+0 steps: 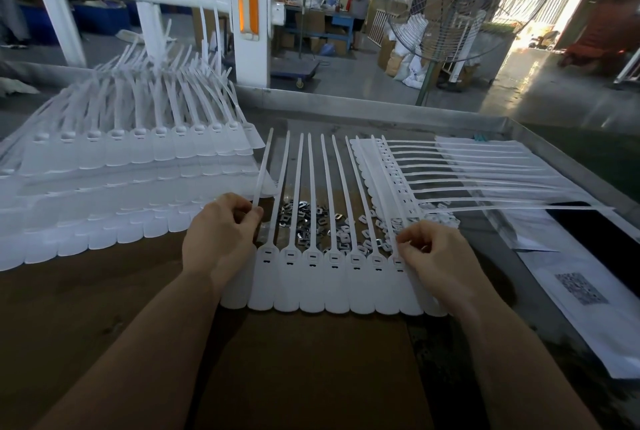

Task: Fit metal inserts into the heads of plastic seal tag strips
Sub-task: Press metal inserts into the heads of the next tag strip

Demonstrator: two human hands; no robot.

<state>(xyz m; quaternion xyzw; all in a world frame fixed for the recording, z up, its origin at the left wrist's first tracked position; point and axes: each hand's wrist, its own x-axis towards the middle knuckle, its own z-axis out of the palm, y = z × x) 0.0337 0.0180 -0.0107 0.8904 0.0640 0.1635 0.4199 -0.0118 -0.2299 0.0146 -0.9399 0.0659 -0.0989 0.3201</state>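
On the table (pixel 104 291), directly before the person, lies a joined row of seal tag strips (pixel 332 277), flags toward the body and tails fanned away. That leaves the slotted heads in one line, all within reach. Loose metal inserts (pixel 304 221) sit heaped just behind the heads, under the tails: a short trip from heap to slot.

Left hand (pixel 221 235): fingers curled, pinching the base of the leftmost tail, likely steadying the row.
Right hand (pixel 433 253): fingertips bunched at the rightmost head; whether this grip has an insert in it cannot be told.

Stacked rows (pixel 131 166) left and another row (pixel 450 173) turned sideways at right keep batches apart; which are finished is unclear. Printed sheet (pixel 581 287) at right.
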